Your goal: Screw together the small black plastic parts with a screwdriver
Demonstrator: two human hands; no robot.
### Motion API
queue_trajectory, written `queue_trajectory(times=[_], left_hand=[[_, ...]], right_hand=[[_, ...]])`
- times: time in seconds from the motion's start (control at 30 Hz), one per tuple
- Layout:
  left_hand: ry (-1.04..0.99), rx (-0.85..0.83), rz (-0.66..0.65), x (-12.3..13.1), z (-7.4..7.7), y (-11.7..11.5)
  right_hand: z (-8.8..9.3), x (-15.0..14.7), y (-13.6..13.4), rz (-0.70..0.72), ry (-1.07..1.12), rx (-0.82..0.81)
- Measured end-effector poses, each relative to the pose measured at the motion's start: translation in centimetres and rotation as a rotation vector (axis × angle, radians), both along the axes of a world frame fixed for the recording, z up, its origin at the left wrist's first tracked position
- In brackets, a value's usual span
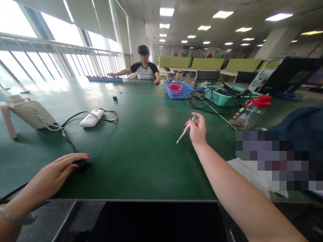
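My right hand (197, 129) is raised over the green table, its fingers closed around the handle of a slim screwdriver (183, 133). The handle looks clear and reddish, and the metal tip points down and to the left. Near the front left edge, my left hand (57, 171) rests over a small black object (82, 166), with the thumb and fingers about it. Most of that object is hidden under the hand, so I cannot make out its kind. A black cable runs down to just behind this hand from a white power bank (92, 118).
A beige device (32, 112) stands at left. A tiny black part (115, 98) lies further back. Behind my right hand are a blue basket (179, 91), a teal basket of cables (222, 97) and a red-lidded bottle (252, 112). Across the table sits a person (145, 69).
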State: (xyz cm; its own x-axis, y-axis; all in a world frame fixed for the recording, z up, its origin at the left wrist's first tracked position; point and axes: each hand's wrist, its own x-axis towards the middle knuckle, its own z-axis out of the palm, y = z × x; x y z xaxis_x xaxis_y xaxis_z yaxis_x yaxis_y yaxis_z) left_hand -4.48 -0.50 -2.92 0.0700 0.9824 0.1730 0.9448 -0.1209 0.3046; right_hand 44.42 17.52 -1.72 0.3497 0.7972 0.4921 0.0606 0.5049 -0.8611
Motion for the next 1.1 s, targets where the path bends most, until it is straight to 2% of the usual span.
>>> queue_trajectory(times=[0.2, 0.3, 0.47, 0.67, 0.77, 0.87, 0.97, 1.1], left_hand=[[0.031, -0.034, 0.043, -0.2, -0.9, -0.8], [0.086, 0.015, 0.041, -1.7, -1.8, -1.2], [0.157, 0.031, -0.061, -4.9, -3.4, -1.4], [0.171, 0.008, 0.006, -6.4, -3.3, -1.0], [0.094, 0.027, 0.054, -5.9, -2.6, -1.0], [-0.027, 0.065, 0.067, -4.2, -1.5, -1.1], [-0.075, 0.104, 0.000, -1.7, -0.4, -0.8], [-0.009, 0.116, -0.136, 0.7, 0.4, 0.1]], right_hand=[[0.1, 0.0, -0.1, 0.012, 0.004, -0.012], [0.2, -0.1, -0.2, 0.012, 0.004, -0.013], [0.2, -0.1, -0.2, 0.030, -0.002, -0.014], [0.2, -0.1, -0.2, 0.026, -0.003, -0.011], [0.2, -0.1, -0.2, 0.026, -0.002, -0.016], [0.1, -0.1, -0.2, 0.030, -0.008, -0.019], [0.2, -0.1, -0.3, 0.030, -0.017, -0.019], [0.3, -0.1, -0.4, 0.026, -0.014, -0.019]])
